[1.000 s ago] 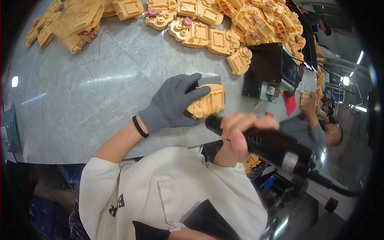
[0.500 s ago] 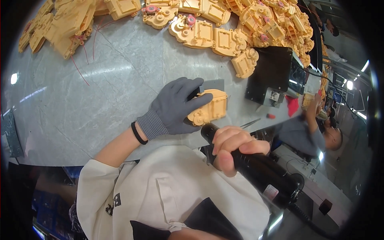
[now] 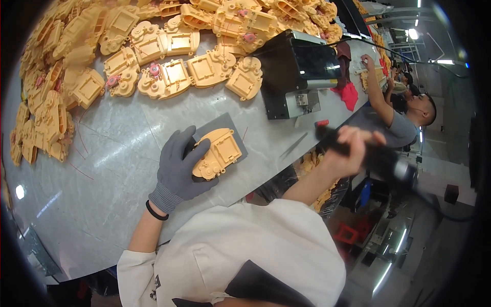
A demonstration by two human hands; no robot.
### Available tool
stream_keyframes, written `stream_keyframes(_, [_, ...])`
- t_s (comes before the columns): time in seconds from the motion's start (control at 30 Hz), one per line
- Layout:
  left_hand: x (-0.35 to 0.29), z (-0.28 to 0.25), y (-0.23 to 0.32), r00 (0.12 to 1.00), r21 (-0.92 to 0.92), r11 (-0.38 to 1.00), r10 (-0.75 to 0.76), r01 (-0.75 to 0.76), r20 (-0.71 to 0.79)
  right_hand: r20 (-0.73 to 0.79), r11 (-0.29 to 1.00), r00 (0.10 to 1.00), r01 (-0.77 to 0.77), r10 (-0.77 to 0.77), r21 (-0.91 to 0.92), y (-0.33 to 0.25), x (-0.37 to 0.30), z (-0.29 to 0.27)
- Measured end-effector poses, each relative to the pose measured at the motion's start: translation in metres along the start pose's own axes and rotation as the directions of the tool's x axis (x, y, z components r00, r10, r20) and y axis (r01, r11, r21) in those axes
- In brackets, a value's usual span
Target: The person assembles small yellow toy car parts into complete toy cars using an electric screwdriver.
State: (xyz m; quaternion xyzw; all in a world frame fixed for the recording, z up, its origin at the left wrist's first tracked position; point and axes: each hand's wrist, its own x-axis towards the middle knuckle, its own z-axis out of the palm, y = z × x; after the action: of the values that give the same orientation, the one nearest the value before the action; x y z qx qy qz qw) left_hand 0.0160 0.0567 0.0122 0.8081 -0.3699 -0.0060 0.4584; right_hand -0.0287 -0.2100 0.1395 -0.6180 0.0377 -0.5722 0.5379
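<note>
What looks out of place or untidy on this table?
Nothing looks damaged or spilled. The yellow plastic parts lie in a loose, unsorted heap along the far edge of the table. A few thin red strands are scattered on its surface.

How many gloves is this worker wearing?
1: a grey glove on the left hand, which presses a yellow plastic part. The right hand is bare, gripping a black tool.

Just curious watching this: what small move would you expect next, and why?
Probably bringing the black power tool down onto the yellow plastic part. The gloved left hand pins that part on the grey pad, while the right hand holds the tool off past the table edge.
</note>
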Motion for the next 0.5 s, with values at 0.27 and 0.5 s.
stream_keyframes(0.27, [-0.001, 0.0, 0.001, 1.0, -0.03, 1.0, -0.003, 0.003, 0.003, 0.001, 0.976, 0.983, -0.182, 0.184, -0.119, 0.069, 0.044, -0.002])
stream_keyframes(0.5, [0.003, -0.003, -0.002, 0.998, -0.031, 0.998, -0.052, 0.052, 0.025, 0.214, 0.964, 0.943, -0.265, 0.254, 0.023, 0.028, -0.011, -0.011])
